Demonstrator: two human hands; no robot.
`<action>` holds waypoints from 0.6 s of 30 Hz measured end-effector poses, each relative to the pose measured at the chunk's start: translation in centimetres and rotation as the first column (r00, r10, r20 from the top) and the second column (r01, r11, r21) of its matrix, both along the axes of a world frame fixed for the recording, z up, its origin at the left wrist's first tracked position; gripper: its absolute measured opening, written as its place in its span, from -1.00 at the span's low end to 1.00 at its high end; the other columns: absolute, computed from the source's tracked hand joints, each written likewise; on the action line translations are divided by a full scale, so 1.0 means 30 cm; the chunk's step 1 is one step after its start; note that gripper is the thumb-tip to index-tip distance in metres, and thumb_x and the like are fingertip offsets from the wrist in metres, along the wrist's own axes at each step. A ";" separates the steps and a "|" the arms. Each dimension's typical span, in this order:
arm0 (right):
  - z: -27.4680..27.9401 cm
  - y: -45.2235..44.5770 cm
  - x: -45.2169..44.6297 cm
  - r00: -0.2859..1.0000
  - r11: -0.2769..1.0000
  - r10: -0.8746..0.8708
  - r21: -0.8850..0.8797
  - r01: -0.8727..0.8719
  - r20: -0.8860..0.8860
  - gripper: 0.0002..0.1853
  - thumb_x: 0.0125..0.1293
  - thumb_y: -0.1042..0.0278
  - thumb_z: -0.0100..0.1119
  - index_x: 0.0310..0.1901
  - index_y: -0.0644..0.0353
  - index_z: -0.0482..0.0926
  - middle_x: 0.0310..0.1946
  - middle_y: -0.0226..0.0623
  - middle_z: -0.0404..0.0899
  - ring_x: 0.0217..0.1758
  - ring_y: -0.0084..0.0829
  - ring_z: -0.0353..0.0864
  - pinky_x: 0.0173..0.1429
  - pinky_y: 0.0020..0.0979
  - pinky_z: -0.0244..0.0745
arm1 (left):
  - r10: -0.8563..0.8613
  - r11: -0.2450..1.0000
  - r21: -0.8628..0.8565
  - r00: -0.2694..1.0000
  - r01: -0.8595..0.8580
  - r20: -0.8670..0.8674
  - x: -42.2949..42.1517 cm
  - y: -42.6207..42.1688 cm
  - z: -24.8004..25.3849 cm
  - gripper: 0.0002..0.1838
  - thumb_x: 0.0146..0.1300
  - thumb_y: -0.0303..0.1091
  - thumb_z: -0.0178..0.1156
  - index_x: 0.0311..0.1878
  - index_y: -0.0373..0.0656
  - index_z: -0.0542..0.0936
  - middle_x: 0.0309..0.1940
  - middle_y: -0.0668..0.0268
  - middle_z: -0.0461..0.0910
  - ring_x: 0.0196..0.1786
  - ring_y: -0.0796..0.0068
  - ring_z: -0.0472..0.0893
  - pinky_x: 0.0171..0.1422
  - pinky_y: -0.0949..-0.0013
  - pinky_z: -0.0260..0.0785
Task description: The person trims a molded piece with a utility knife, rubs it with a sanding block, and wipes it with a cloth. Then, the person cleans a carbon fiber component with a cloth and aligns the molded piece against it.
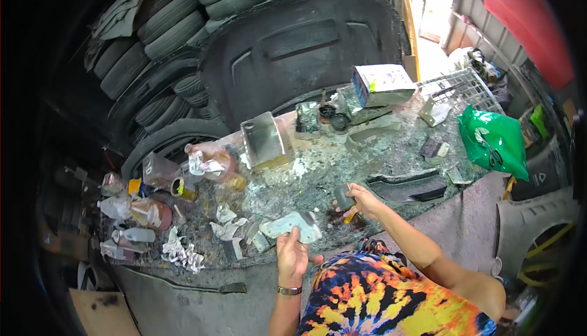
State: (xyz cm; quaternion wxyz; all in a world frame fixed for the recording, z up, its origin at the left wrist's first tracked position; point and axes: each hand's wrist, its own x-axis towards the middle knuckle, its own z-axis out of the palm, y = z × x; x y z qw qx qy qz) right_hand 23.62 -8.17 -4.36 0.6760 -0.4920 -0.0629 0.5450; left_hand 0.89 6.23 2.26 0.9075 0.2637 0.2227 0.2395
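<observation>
Over the near side of a stained, cluttered table [290, 188], a person's left hand [293, 258] pinches a pale flat piece [299, 221] in a closed grip, while the right hand [365, 203], fingers curled, holds a dark grey block [343, 196] nearby.

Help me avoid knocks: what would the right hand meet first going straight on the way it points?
The right hand, holding a dark block, would likely meet the open-topped rectangular container first, though hand height is hard to judge.
</observation>
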 end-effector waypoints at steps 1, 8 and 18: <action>0.056 -0.019 -0.008 0.996 0.997 0.003 0.072 0.003 -0.087 -0.64 0.37 0.25 0.07 0.15 0.10 0.32 -0.05 -0.12 0.62 -0.07 -0.28 0.68 -0.17 -0.26 0.65 | 0.111 0.994 -0.005 0.994 -0.111 -0.004 0.014 -0.013 0.010 -0.75 0.44 -0.43 0.04 0.10 -0.31 0.50 0.03 0.16 0.62 0.08 0.28 0.64 0.05 0.21 0.64; 0.278 -0.038 -0.034 0.990 0.984 0.020 0.175 -0.044 0.139 -0.58 0.40 0.26 0.15 0.21 0.13 0.31 -0.06 -0.16 0.64 -0.11 -0.33 0.69 -0.18 -0.35 0.64 | -0.056 0.997 0.056 0.997 0.059 -0.062 0.113 -0.065 -0.011 -0.87 0.42 -0.38 0.10 -0.08 -0.18 0.59 -0.12 0.31 0.67 -0.06 0.40 0.68 -0.04 0.17 0.65; 0.399 -0.117 -0.096 0.880 0.987 -0.158 0.092 0.131 0.448 -0.75 0.46 0.34 0.05 0.08 0.20 0.35 -0.41 -0.39 0.53 -0.65 -0.63 0.49 -0.58 -0.57 0.38 | 0.200 0.955 0.248 0.971 -0.162 -0.135 0.207 -0.175 -0.034 -0.74 0.40 -0.29 0.16 0.01 -0.27 0.56 -0.11 0.24 0.66 -0.08 0.41 0.67 0.05 0.26 0.59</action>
